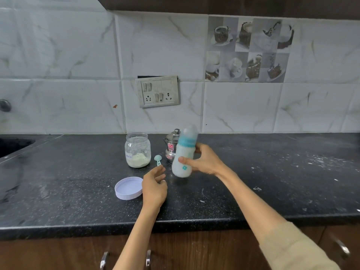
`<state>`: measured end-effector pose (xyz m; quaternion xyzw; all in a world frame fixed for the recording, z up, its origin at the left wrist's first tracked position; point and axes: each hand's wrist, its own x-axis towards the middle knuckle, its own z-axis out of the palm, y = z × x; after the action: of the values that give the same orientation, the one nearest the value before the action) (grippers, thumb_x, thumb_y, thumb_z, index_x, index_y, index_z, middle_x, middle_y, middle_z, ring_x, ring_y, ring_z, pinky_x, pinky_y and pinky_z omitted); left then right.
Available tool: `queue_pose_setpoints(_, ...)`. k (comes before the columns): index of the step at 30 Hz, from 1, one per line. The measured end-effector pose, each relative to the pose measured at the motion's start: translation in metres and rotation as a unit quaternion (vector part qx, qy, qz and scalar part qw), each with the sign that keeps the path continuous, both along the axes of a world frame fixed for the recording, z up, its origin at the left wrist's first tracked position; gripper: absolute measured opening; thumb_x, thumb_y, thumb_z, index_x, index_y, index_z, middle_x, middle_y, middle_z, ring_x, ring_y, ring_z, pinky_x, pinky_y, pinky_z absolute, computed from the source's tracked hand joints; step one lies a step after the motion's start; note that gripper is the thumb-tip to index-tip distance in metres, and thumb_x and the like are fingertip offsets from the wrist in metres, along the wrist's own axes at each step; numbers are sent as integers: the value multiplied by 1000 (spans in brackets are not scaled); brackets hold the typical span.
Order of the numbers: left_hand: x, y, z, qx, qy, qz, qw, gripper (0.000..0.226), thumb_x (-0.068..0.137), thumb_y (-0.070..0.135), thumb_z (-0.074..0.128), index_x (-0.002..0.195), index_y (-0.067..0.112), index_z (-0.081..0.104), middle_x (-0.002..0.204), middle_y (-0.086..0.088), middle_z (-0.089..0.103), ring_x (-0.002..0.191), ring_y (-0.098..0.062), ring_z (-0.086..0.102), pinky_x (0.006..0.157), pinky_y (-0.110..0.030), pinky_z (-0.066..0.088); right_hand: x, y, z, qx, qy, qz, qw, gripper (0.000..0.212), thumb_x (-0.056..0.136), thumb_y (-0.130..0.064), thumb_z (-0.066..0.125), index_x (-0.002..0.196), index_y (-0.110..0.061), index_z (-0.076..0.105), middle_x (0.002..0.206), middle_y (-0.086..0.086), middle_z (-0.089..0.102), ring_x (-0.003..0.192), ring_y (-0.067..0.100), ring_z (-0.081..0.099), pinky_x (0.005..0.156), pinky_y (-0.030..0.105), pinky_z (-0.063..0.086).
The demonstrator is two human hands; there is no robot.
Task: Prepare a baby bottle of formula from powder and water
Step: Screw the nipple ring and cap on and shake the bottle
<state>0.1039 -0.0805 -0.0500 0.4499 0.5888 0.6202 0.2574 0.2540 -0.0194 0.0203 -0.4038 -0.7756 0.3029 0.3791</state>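
Right hand (204, 160) fingers grip a blurred milky teal-collared baby bottle (184, 152) above the speckled black counter (78, 191); left hand (154, 186) fingers loosely curled, beside the white round lid (128, 188).

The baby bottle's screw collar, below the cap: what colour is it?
Turquoise blue, seen in the head view, on the baby bottle held in the right hand.

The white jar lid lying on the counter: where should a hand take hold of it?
Grip the lid by its rim, from above. It lies flat, hollow side up, so the raised edge gives fingers a hold. The left hand is right beside it.
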Motion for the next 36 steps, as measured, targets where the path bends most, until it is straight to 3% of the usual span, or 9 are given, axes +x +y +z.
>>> queue_pose_setpoints(8,1,-2,1,-9,-2,0,1000,57,81,-18,39,132,7,49,124,-5,61,103,-12,59,89,-23,42,-4,5,2,29,-26,19,999,59,73,-33,79,125,-16,56,120,-5,62,107,8,57,87,27,48)
queue_pose_setpoints(11,0,-3,0,-5,0,0,1000,56,82,-17,37,131,7,49,124,-5,61,103,-12,59,86,-22,41,-2,6,3,39,67,-16,997,64,68,-41,79,123,-17,57,120,-5,63,109,10,59,89,39,53)
queue_pose_setpoints(14,1,-4,2,-7,7,4,1000,55,83,-17,37,131,6,49,124,-6,61,102,-13,59,88,-23,43,-1,1,1,16,-23,24,999,57,73,-31,78,124,-18,57,122,-5,63,109,7,57,89,28,49)
queue_pose_setpoints(17,1,-4,2,-1,10,4,1000,54,82,-17,37,130,5,50,123,-7,62,100,-13,60,90,-24,43,2,4,-5,28,47,-6,998,52,73,-29,79,119,-19,57,115,-8,62,113,14,59,89,40,54)
queue_pose_setpoints(21,1,-4,1,-8,11,4,1000,54,83,-16,39,131,5,49,124,-7,61,101,-12,59,90,-24,44,2,3,-11,26,-26,12,999,60,73,-31,79,126,-14,56,123,-4,61,111,6,55,90,26,46)
queue_pose_setpoints(24,0,-3,1,-4,11,4,1000,53,83,-16,40,131,5,50,124,-8,61,102,-14,59,93,-26,45,5,2,-11,23,26,-9,999,59,72,-32,79,124,-15,55,121,-3,61,111,11,57,92,38,52)
queue_pose_setpoints(27,2,-4,3,-5,8,5,1000,53,83,-16,40,130,5,51,123,-7,62,100,-13,60,95,-28,45,2,1,-9,26,-16,11,999,60,73,-30,79,126,-15,54,121,-5,61,109,6,56,87,24,49)
queue_pose_setpoints(33,2,-5,4,-7,4,5,1000,52,82,-16,41,129,5,51,122,-7,62,100,-14,60,89,-25,44,-3,-2,2,11,-6,15,1000,61,74,-30,78,127,-14,53,121,-2,62,109,10,58,84,23,50)
queue_pose_setpoints(36,1,-4,3,-4,3,4,1000,52,83,-16,42,130,5,51,122,-7,62,99,-13,59,87,-24,43,-3,-3,4,2,28,7,1000,57,75,-29,78,124,-15,54,117,-3,62,110,16,60,89,36,53)
